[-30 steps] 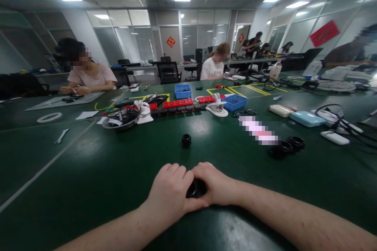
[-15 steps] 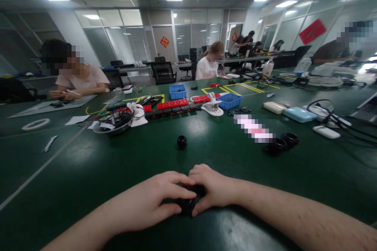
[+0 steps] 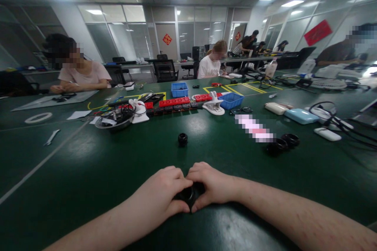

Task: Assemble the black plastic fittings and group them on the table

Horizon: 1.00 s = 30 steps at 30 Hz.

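At the front middle of the table, both hands close around a glossy black, round, hollow part. My left hand grips it from the left, with thumb in front and fingers over the top. My right hand curls round its right side, thumb low at the front. The fingers hide most of the part, so its exact kind cannot be made out. Straight ahead stands a similar small black ring-shaped part. Two more black round parts lie together at the right.
Farther back are blue bins, a red-and-black strip, a white clip stand and a bowl of cables. A wrench lies left; a light blue case and cables lie right. Other people sit across the table.
My left hand has shifted its hold, its fingers now curled tighter over the black part. My right hand stays nearly in place. The view has shifted slightly.
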Tool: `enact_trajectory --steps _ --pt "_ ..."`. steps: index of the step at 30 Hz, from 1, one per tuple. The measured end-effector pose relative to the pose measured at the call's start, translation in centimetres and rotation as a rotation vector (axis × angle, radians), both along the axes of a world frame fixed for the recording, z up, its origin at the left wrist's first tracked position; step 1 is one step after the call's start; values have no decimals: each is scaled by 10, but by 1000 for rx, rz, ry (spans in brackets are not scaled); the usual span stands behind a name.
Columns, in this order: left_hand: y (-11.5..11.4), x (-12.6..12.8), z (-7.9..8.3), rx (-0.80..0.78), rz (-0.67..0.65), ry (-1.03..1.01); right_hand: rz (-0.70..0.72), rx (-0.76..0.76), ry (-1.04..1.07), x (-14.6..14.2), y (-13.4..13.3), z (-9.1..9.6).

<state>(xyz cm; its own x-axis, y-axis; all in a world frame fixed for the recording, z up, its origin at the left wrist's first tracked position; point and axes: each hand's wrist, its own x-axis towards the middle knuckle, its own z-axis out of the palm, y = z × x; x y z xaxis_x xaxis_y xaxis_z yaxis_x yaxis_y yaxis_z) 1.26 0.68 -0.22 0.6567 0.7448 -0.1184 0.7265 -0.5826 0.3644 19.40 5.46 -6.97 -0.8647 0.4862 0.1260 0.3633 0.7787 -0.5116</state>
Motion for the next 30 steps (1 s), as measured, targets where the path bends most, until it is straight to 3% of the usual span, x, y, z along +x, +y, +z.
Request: enact_trajectory --steps 6,12,17,22,26,30 --pt "-5 7 -9 116 111 100 -9 30 -18 0 -1 2" --pt "-12 13 -19 325 127 172 -6 46 -14 -1 -1 2" --pt "-10 15 -32 488 170 132 -16 40 -11 -2 -2 2" --pt "-3 8 -32 405 150 -2 -33 21 -9 -2 -2 0" --pt "-1 -3 -15 202 -28 -198 -25 11 10 -1 -3 0" --pt "1 -13 4 -19 -129 -234 -31 8 6 -2 -3 1"
